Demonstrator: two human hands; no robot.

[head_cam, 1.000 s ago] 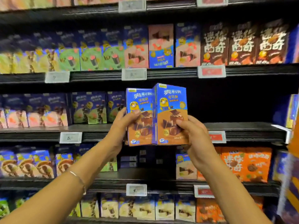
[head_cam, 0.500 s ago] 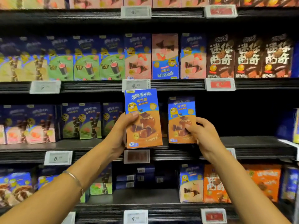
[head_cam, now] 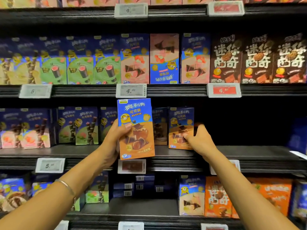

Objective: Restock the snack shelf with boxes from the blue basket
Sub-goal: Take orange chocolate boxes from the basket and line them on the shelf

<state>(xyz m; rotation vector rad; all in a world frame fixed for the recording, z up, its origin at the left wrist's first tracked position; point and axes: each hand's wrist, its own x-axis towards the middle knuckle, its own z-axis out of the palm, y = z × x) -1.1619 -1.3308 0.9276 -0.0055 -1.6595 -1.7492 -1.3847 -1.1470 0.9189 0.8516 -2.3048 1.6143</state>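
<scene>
My left hand (head_cam: 116, 138) grips a blue-and-orange snack box (head_cam: 136, 130) upright, in front of the middle shelf (head_cam: 240, 151). A second box of the same kind (head_cam: 180, 123) stands on that shelf, and my right hand (head_cam: 199, 140) holds it by its lower right corner. Another like box (head_cam: 159, 127) stands just left of it, further back in shadow. The blue basket is out of view.
To the right of the placed box the middle shelf is dark and bare. Green and pink boxes (head_cam: 78, 127) fill its left part. Rows of boxes (head_cam: 164, 58) line the shelf above, and orange boxes (head_cam: 217, 196) stand on the one below. Price tags (head_cam: 131, 90) hang on the shelf edges.
My right hand has pushed its box deeper onto the middle shelf and set it down. The left hand keeps its box in front of the shelf. The view has moved closer.
</scene>
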